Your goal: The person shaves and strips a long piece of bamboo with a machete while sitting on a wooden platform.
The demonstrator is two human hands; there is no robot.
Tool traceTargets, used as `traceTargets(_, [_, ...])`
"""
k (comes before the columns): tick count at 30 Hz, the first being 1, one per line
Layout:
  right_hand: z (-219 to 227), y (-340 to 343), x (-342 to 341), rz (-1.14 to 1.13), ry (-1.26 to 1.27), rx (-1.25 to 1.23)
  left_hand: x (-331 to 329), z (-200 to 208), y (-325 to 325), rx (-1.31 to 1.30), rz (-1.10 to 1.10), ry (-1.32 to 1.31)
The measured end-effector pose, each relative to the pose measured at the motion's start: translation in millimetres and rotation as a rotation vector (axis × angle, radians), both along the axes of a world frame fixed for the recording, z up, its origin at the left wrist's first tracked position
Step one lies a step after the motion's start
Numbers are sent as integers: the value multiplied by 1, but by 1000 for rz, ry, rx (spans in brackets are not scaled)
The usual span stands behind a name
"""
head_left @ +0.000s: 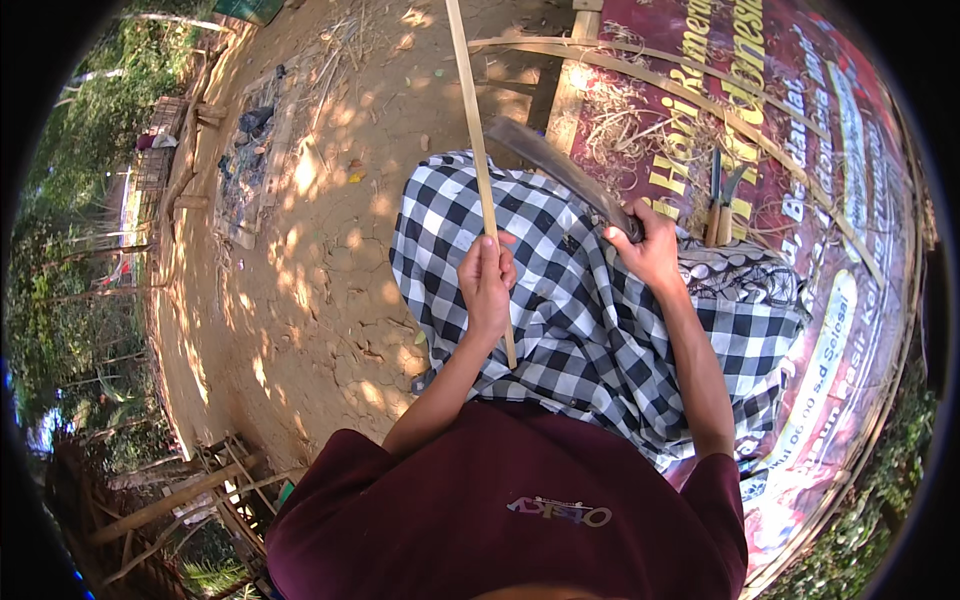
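A long, thin, pale bamboo strip (468,100) runs from the top of the view down to my lap. My left hand (487,280) is closed around it near its lower end, with the thumb lying along it. My right hand (648,245) grips a machete (565,168) near its handle end; the handle itself is mostly hidden by my fingers. Its broad dark blade points forward and left, and the tip comes close to the strip, with touching hard to tell. Under both hands, a black-and-white checkered cloth (560,290) covers my legs.
On my right spreads a dark red printed banner (790,210) strewn with curly shavings (630,115). Two knives (722,205) with wooden handles lie there beside the cloth. Long bent strips (690,75) cross the banner. Dirt ground (330,220) with dry leaves stretches to the left.
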State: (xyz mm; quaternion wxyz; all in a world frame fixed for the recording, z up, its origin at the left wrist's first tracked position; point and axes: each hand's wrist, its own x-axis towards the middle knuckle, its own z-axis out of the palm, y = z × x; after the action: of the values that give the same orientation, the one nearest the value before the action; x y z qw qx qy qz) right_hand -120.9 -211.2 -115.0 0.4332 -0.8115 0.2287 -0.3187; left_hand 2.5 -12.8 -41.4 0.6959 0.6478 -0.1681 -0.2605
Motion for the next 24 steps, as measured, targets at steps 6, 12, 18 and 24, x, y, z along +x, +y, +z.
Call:
traceTargets(6, [22,8,-4,51,-14,-228,-23,-1,-20,-34,-76,-15])
traceTargets(12, [25,17,-8,219,3,-286,-33,0,-13,40,-196,177])
traceTargets(18, [24,14,-9,234,14,-252,-28,0,-5,-27,-309,180])
traceTargets(24, [26,16,-12,232,1,-274,-32,6,-9,24,-244,55])
